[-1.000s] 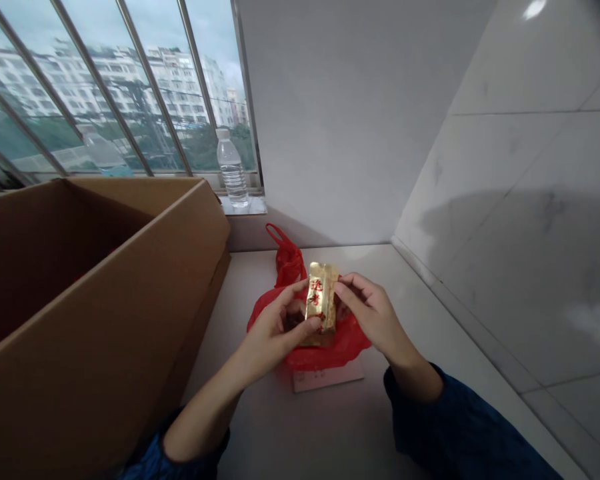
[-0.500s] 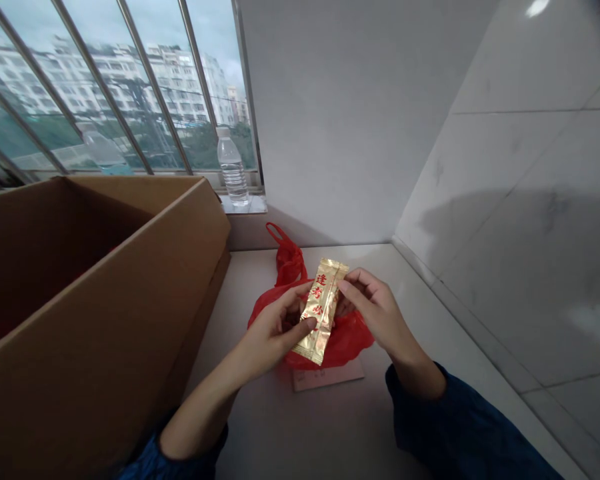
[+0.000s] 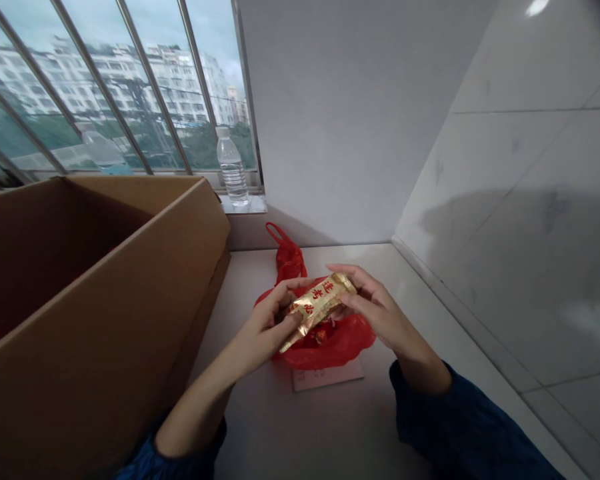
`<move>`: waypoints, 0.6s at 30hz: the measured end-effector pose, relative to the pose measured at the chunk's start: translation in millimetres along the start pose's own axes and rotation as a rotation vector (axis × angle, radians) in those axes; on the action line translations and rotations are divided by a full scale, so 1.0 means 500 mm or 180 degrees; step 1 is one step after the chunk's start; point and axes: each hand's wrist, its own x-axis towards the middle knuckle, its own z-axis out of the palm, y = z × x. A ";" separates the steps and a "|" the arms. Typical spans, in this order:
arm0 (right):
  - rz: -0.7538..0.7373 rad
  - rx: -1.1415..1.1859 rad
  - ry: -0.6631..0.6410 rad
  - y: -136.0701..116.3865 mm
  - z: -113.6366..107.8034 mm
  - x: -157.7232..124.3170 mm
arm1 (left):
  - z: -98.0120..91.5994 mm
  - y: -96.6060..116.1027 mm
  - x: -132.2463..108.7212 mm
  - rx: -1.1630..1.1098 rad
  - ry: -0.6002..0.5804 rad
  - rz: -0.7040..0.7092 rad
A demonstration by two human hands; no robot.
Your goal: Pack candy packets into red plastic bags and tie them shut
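Observation:
A gold foil packet [image 3: 316,308] printed with red characters is held tilted between my two hands, above an open red plastic bag [image 3: 347,343]. My left hand [image 3: 266,327] pinches its lower left end, thumb on top. At the upper right end, the thumb and fingers of my right hand [image 3: 375,307] close on the packet. Inside the bag, small red and gold wrapped pieces [image 3: 324,333] show in part under the packet. From beneath the bag's near side sticks out a flat pink card or booklet [image 3: 329,378].
A large cardboard box [image 3: 145,267] stands close on the left, with something red inside. Behind the bag lies a tied red bag [image 3: 289,259]. A water bottle [image 3: 233,167] stands on the window sill. A tiled wall [image 3: 530,233] bounds the white table [image 3: 280,433] on the right.
The gold packet has turned from nearly upright to a slant, its top leaning right. Both hands keep hold of it, and more of the bag's contents shows.

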 end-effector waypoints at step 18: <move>-0.0183 -0.0520 0.0441 0.000 -0.011 0.003 | -0.025 0.016 -0.001 0.0723 0.0563 0.0052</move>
